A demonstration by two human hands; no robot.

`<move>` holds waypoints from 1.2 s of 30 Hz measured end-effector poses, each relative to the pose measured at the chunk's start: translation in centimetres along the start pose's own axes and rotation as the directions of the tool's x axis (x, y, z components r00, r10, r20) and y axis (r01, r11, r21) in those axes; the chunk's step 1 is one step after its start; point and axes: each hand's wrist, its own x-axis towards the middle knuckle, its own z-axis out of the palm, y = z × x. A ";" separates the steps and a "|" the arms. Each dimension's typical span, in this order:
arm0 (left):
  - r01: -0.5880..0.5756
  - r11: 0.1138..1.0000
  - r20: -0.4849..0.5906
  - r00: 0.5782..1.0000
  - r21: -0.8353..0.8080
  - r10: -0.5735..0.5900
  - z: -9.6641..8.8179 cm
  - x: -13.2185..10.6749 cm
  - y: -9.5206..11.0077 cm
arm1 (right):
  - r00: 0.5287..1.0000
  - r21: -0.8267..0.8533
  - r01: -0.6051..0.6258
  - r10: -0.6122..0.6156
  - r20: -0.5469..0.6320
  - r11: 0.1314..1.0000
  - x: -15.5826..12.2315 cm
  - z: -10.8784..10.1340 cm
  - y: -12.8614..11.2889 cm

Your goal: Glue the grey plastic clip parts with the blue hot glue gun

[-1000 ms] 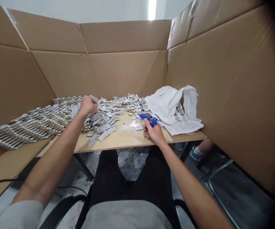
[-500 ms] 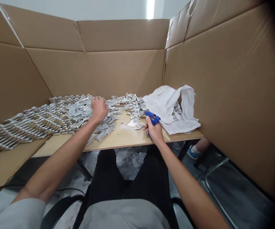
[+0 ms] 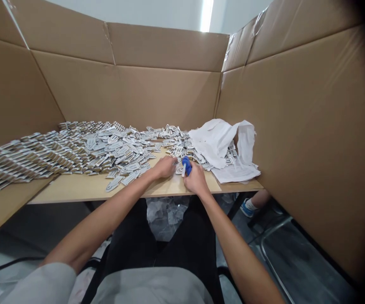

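Observation:
My right hand [image 3: 196, 179] is wrapped round a blue glue gun [image 3: 187, 164], a white glue stick [image 3: 184, 170] poking from its back end towards me. Just left of it, close to the gun, is my left hand [image 3: 166, 166], its fingers pinched together. Whatever they hold is too small and hidden to make out. A loose heap of grey-and-white flat pieces [image 3: 127, 150] with rounded ends lies beyond my left forearm. More such pieces [image 3: 177, 143] spread out behind both hands.
Neat stacked rows of similar pieces [image 3: 36, 154] fill the left side. Crumpled white paper [image 3: 214, 141] covers part of the pile at right. Tall cardboard walls [image 3: 169, 90] enclose the wooden table [image 3: 84, 188]. Another person's shoe [image 3: 248, 207] shows below, right.
My left hand has come from the heap, right and nearer, to beside the glue gun. The gun has shifted slightly left and turned, its back end now facing me.

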 end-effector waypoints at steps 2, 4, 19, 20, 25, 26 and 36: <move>-0.012 0.999 0.028 1.000 0.040 0.011 -0.2 -0.2 -0.2 | 0.997 -0.016 -0.079 0.079 -0.003 0.997 -0.1 -0.1 -0.1; 0.016 0.999 0.004 1.000 0.042 -0.016 -0.5 -0.5 -0.3 | 0.990 0.004 -0.137 0.137 0.006 0.990 -0.1 -0.3 -0.2; 0.308 0.698 -0.162 0.838 -0.646 -0.520 -0.5 -3.5 0.2 | 0.971 -0.204 -0.222 0.236 0.044 0.953 -0.5 -1.1 -1.7; 0.288 0.623 -0.132 0.832 -0.728 -0.539 -0.3 -3.7 0.6 | 0.969 -0.241 -0.230 0.244 0.031 0.943 -0.6 -1.1 -1.9; 0.160 0.435 -0.138 0.805 -0.886 -0.576 0.1 -4.8 3.0 | 0.965 -0.225 -0.255 0.264 0.011 0.941 -0.9 -0.9 -1.7; 0.152 0.430 -0.141 0.804 -0.890 -0.578 0.1 -4.9 3.4 | 0.966 -0.194 -0.255 0.260 -0.002 0.947 -0.9 -0.8 -1.4; 0.188 0.405 -0.098 0.803 -0.895 -0.588 0.5 -6.0 4.5 | 0.923 0.187 -0.296 0.330 -0.196 0.937 -0.4 -0.7 -0.1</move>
